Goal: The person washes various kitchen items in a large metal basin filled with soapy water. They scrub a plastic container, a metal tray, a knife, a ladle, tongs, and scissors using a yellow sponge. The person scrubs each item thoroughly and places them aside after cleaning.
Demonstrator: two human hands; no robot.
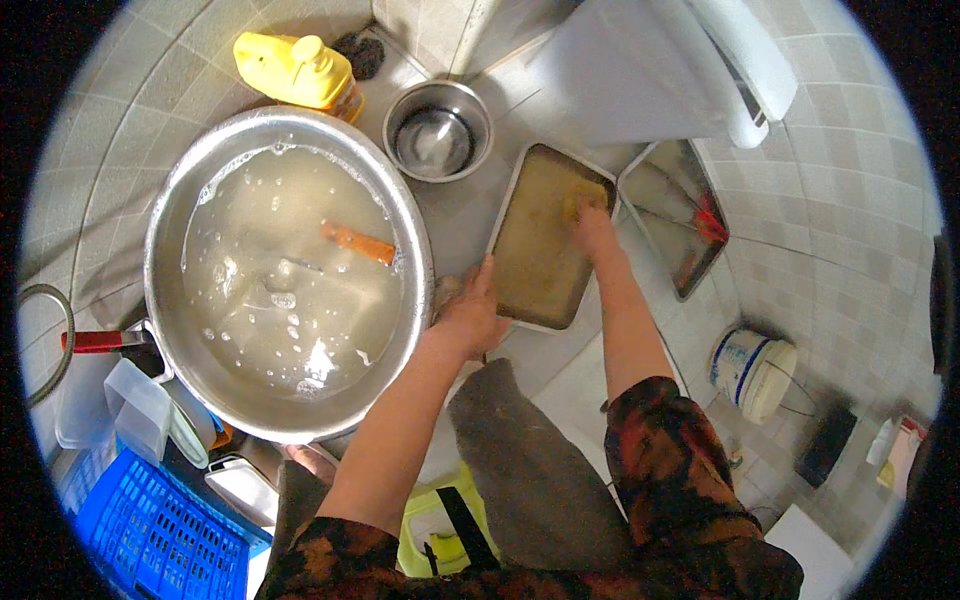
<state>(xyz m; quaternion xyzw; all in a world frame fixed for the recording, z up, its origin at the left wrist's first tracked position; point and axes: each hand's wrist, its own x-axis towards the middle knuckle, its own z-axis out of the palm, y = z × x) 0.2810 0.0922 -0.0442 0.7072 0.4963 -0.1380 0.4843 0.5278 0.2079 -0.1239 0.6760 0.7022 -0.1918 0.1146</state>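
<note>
A rectangular metal tray (536,240) with a brownish inner face lies on the tiled floor. My right hand (596,225) presses a yellowish sponge (581,201) onto its upper right part. My left hand (474,311) is at the tray's lower left edge, fingers along the rim; whether it grips the rim is hard to tell. To the left stands a large metal basin (420,315) of cloudy, sudsy water, with an orange-brown handle (358,243) showing at the surface. What else lies under the water is unclear.
A metal pot (439,174) and a yellow jug (296,71) stand behind the basin. Another tray (667,202) with a red-handled item lies at right, near a white bucket (750,375). A blue plastic crate (161,525) and plastic containers (139,405) are at lower left.
</note>
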